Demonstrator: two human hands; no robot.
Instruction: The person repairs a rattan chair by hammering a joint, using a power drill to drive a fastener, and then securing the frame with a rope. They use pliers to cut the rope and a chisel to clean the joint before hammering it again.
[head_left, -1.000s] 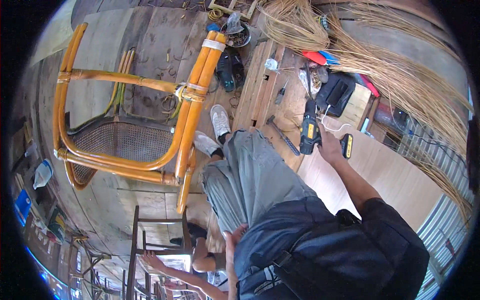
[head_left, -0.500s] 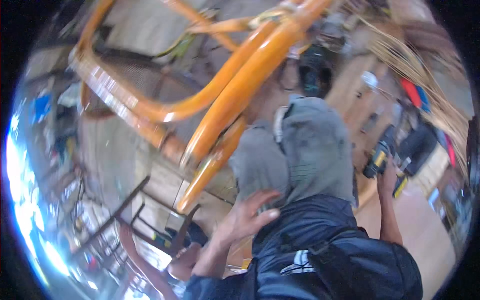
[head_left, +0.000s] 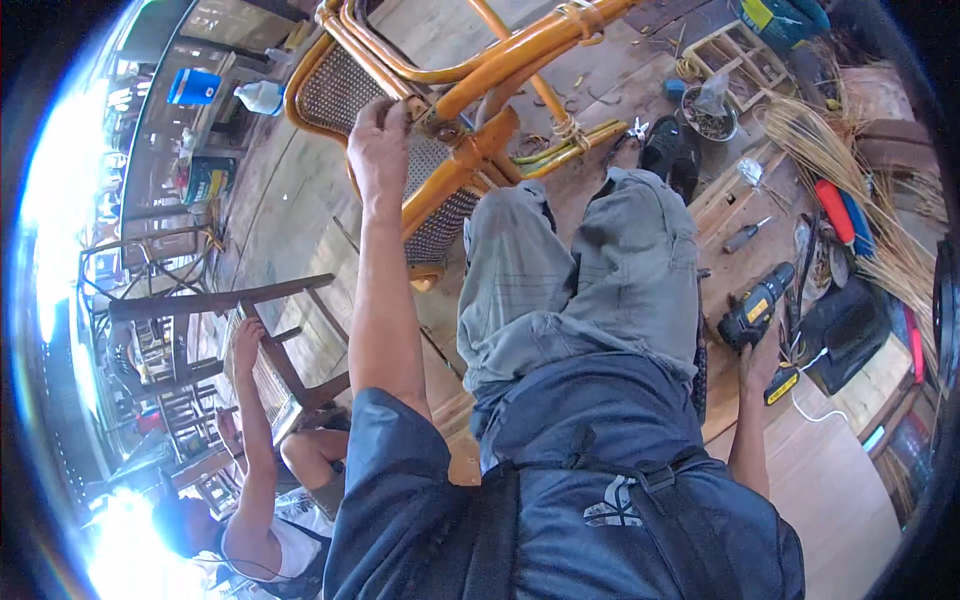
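In front of me a yellow-brown rattan chair [head_left: 510,65] lies tipped over, with a woven cane panel [head_left: 345,95] and bound joints. My left hand [head_left: 380,150] reaches out to it, fingers curled around the frame near a pole end; the fingertips are partly hidden. Off to my right, my right hand [head_left: 762,358] is closed around the grip of a black and yellow cordless drill [head_left: 752,312], held low over the boards with its nose pointing away. A screwdriver [head_left: 745,235] lies just beyond the drill.
Long rattan strands [head_left: 840,170], a red-handled tool [head_left: 833,210] and a black pouch [head_left: 850,320] lie at right. A metal bowl [head_left: 710,120] stands beyond my foot. At left, another person's hand [head_left: 247,345] touches a dark wooden chair frame [head_left: 220,300].
My left hand has gone from my lap out to the rattan chair, which now sits farther up in view. The drill remains in my right hand. The view has shifted and sharpened.
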